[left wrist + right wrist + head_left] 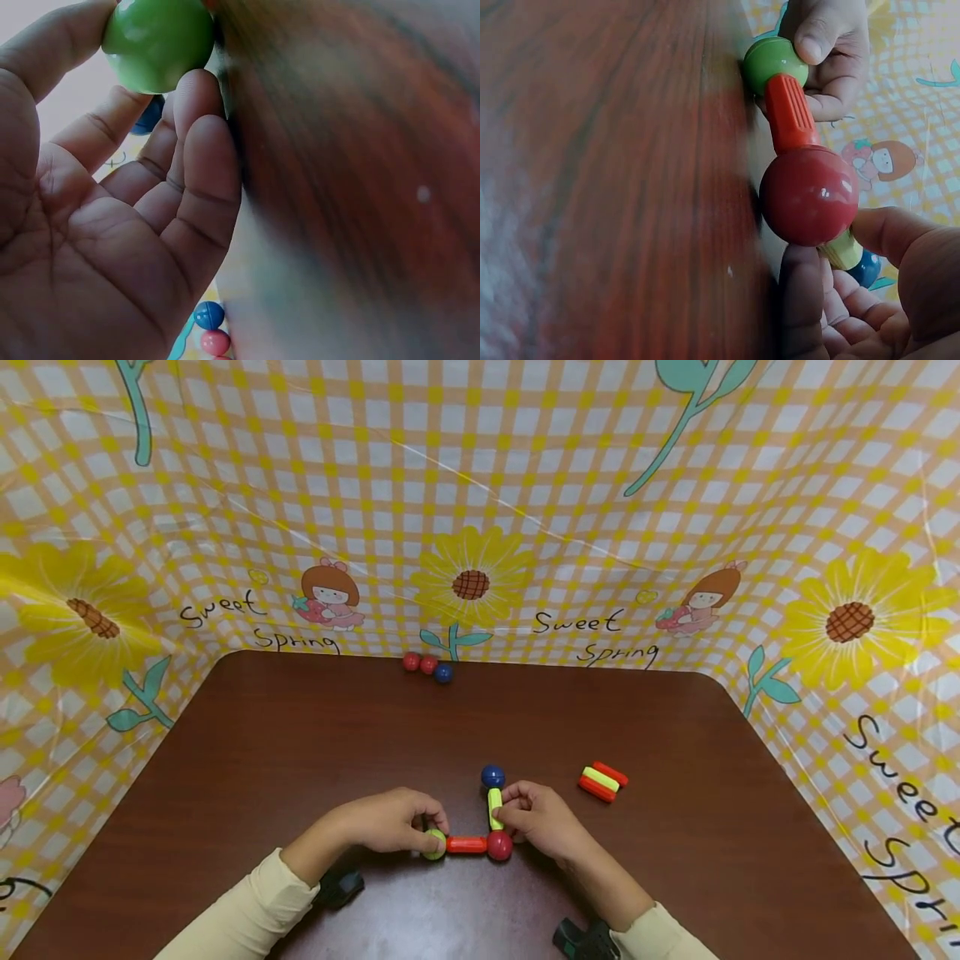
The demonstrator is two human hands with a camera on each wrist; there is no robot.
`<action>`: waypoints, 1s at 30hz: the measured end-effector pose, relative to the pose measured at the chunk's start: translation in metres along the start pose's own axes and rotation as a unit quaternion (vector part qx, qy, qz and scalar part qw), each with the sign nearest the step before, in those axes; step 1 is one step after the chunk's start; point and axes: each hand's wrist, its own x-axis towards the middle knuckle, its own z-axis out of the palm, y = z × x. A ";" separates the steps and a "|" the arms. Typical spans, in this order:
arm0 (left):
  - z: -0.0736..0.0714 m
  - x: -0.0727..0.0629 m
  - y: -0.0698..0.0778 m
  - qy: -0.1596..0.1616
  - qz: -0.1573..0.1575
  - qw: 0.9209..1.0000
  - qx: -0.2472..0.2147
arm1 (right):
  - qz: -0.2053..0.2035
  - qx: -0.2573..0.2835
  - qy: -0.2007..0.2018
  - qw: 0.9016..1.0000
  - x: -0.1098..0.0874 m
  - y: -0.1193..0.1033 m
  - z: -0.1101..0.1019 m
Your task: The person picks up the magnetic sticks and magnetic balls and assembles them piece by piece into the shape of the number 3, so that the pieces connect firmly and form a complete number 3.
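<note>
Left fingers [206,161] pinching green ball [159,46] | right fingers [801,292] pinching yellow rod [494,803] | checked cloth [480,468] reads "Sweet Spring"

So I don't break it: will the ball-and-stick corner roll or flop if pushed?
It probably won't roll far: the red stick joins the green ball to the red ball. That straight stick seems stiff. The shiny red ball may feel slippery.

On the checked cloth [345,468] we read "Sweet Spring" [297,641] in black script, left of the middle sunflower [471,585], and the same two words again to its right. On the right side we read "Sweet" above "Sprin", cut by the edge; at the left edge we see only a lettering fragment [26,887].
</note>
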 end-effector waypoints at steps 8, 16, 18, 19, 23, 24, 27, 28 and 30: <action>-0.001 0.000 -0.001 -0.003 0.001 1.000 -0.005 | 0.004 -0.015 0.011 1.000 -0.002 -0.005 0.000; -0.001 0.000 -0.001 -0.001 -0.009 1.000 -0.007 | 0.001 -0.040 0.015 0.999 0.002 -0.005 0.003; -0.001 0.001 -0.001 -0.002 -0.010 1.000 -0.006 | -0.002 -0.051 0.015 0.999 0.003 -0.004 0.004; -0.001 0.001 -0.001 -0.002 -0.008 1.000 -0.006 | -0.003 -0.054 0.016 0.998 0.003 -0.004 0.005; 0.000 0.000 -0.001 -0.002 -0.008 1.000 -0.003 | -0.005 -0.058 0.017 0.998 0.004 -0.005 0.005; 0.000 0.000 -0.001 -0.002 -0.008 1.000 -0.002 | -0.005 -0.057 0.017 0.998 0.004 -0.005 0.005; 0.000 0.000 -0.001 -0.002 -0.011 1.000 -0.002 | -0.001 -0.057 0.020 0.998 0.003 -0.005 0.005; 0.000 0.000 -0.001 -0.002 -0.010 1.000 -0.003 | 0.001 -0.057 0.022 0.998 0.003 -0.004 0.005; 0.000 0.001 -0.001 -0.002 -0.009 1.000 -0.006 | 0.006 -0.056 0.026 0.998 0.003 -0.004 0.004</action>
